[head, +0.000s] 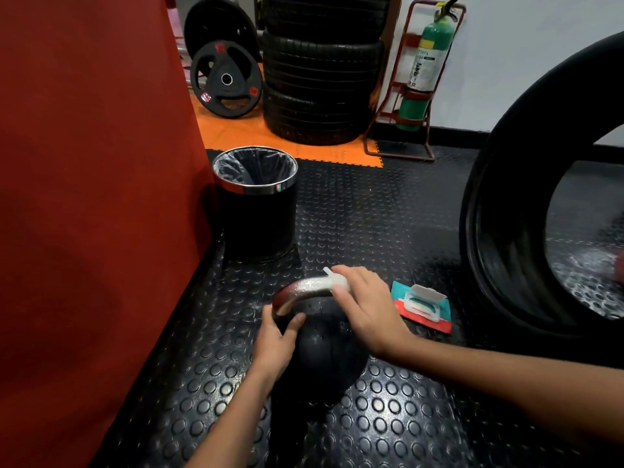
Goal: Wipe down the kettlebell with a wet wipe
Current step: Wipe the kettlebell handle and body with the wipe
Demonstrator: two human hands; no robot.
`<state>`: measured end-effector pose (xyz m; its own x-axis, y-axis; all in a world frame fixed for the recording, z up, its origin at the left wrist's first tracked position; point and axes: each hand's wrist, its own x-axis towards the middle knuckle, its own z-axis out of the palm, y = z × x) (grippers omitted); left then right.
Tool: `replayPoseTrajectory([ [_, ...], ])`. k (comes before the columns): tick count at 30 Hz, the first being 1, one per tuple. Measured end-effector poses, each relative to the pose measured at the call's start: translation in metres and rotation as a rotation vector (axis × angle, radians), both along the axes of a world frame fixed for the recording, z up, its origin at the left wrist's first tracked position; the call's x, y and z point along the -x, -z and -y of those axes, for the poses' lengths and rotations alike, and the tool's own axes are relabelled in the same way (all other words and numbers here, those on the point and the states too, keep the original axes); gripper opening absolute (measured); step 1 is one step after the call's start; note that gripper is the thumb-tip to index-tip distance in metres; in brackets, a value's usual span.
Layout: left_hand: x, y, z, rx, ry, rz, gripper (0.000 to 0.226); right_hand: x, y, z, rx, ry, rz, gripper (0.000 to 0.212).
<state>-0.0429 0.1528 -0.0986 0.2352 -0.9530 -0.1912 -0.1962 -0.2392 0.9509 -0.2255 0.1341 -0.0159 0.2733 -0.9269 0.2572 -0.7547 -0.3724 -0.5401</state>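
From the head camera, a black kettlebell [324, 359] stands on the black studded rubber floor [388, 417], close in front of the person. The left hand [275, 342] grips the lower left end of its shiny metal handle [300, 290], fingers and thumb curled round it. The right hand [366, 305] holds a white wet wipe [336, 281] wrapped over the handle's top right part. Just to the right lies an opened wet wipe packet [422, 307]. Behind stands a lined black waste bin [258, 204] against a red wall [94, 197]; a large tyre [526, 231] rises at right.
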Motion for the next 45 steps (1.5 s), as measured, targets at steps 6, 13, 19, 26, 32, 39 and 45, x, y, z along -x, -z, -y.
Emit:
replayPoseTrajectory([
  [6, -0.003, -0.003, -0.001, -0.038, 0.033, 0.019, 0.032, 0.006, -0.018, 0.016, -0.424, 0.347, 0.25, 0.054],
  [13, -0.002, -0.002, 0.0, -0.037, 0.007, 0.017, 0.032, -0.002, -0.007, 0.002, -0.057, 0.035, 0.014, 0.061],
  [19, -0.004, -0.003, -0.002, -0.045, 0.028, -0.01, 0.032, 0.014, 0.012, -0.001, -0.27, 0.248, 0.29, 0.066],
  [26, -0.001, -0.005, -0.001, -0.006, 0.009, -0.049, 0.029, -0.017, -0.014, 0.001, -0.056, 0.11, 0.022, 0.06],
  [32, -0.001, -0.003, -0.001, -0.026, 0.002, -0.02, 0.028, 0.018, 0.012, -0.009, 0.077, -0.066, -0.024, 0.062],
  [39, -0.003, -0.002, 0.0, -0.039, 0.001, -0.022, 0.031, 0.003, -0.016, 0.021, -0.257, 0.188, 0.104, 0.066],
  [45, -0.001, -0.004, -0.001, -0.026, 0.003, -0.003, 0.032, 0.005, -0.005, -0.001, 0.055, -0.13, -0.12, 0.061],
])
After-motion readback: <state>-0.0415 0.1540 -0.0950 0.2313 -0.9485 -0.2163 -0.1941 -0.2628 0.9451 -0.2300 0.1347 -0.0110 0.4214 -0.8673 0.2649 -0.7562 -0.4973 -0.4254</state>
